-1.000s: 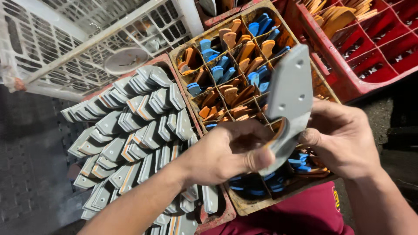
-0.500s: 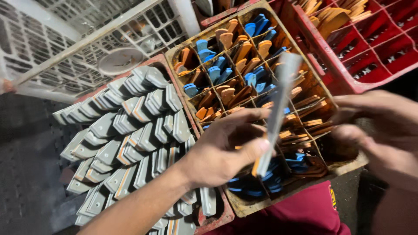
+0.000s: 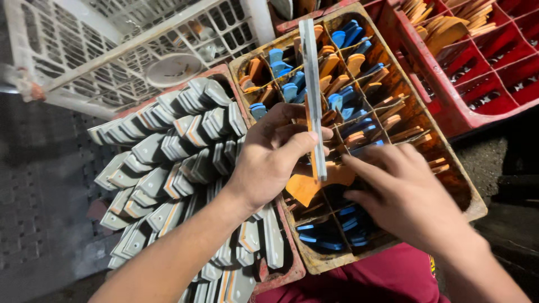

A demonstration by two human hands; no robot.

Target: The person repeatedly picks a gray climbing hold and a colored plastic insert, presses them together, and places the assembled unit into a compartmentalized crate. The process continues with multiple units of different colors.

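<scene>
Dark floor, crates tight-packed. Grey blade (image 3: 311, 84) pinched edge-on by left hand (image 3: 269, 160) above divided crate (image 3: 477, 205); right hand (image 3: 404, 196) fingers spread, empty. Firm pinch, edge avoided, advised.

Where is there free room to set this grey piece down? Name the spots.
The left hand holds the grey piece edge-on. Bare: the red crate, whose right cells look open, and the dark floor beside the crate of grey pieces. That crate and the yellow divided crate are crowded.
</scene>
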